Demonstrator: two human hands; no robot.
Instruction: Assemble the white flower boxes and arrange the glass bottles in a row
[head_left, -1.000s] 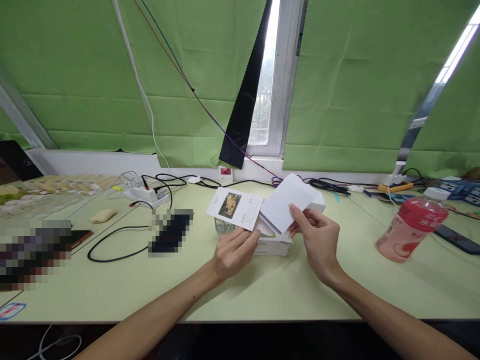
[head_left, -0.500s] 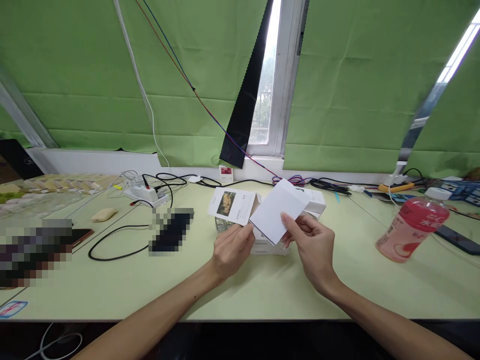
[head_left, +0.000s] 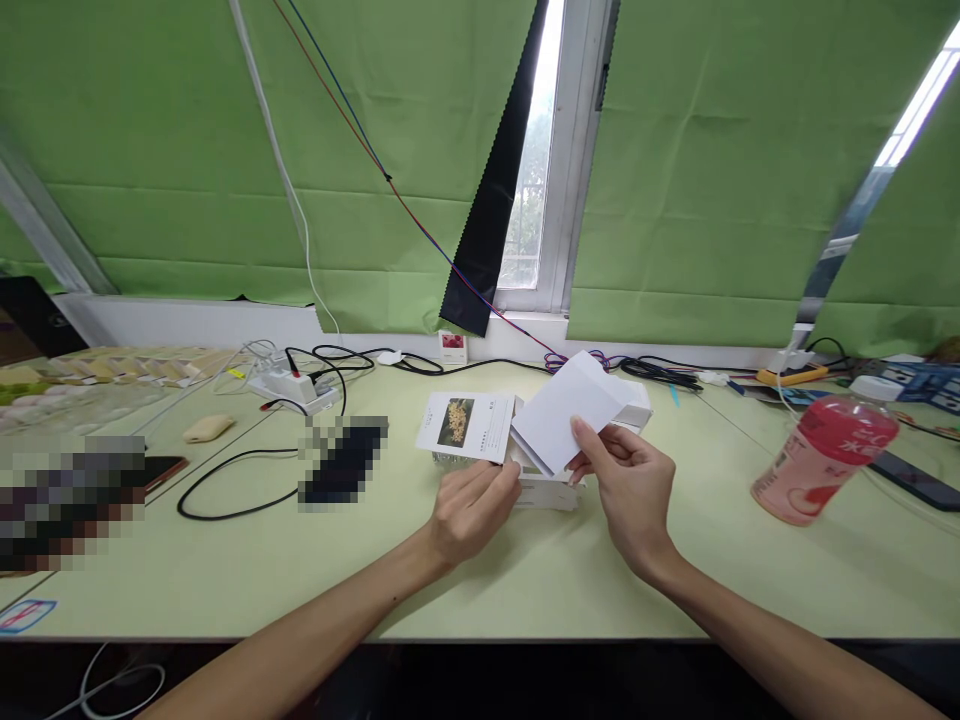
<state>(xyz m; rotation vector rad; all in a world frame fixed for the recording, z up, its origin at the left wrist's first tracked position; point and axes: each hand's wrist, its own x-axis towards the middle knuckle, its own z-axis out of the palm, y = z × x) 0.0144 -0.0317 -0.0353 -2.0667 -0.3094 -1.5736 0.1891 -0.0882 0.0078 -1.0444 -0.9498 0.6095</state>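
Observation:
My left hand [head_left: 471,508] pinches the lower edge of a white card with a yellow flower picture [head_left: 469,426], held nearly flat above the table. My right hand [head_left: 628,482] grips a blank white card [head_left: 564,412] by its lower right edge, tilted up to the right. Both cards hover over a low white box [head_left: 551,490] lying on the pale green table [head_left: 525,580] between my hands. A second white box piece [head_left: 637,402] sits just behind the blank card.
A pink drink bottle [head_left: 823,458] stands at the right, with a dark phone [head_left: 916,480] beyond it. A power strip [head_left: 289,385], black cables [head_left: 225,480], a beige object [head_left: 206,429] and a small red-topped box [head_left: 451,346] lie left and behind. Green blinds cover the window.
The flower card tipped up, then settled flatter and slightly lower. The blank card shifted left toward it, then back right and up a little. Both hands kept their grips.

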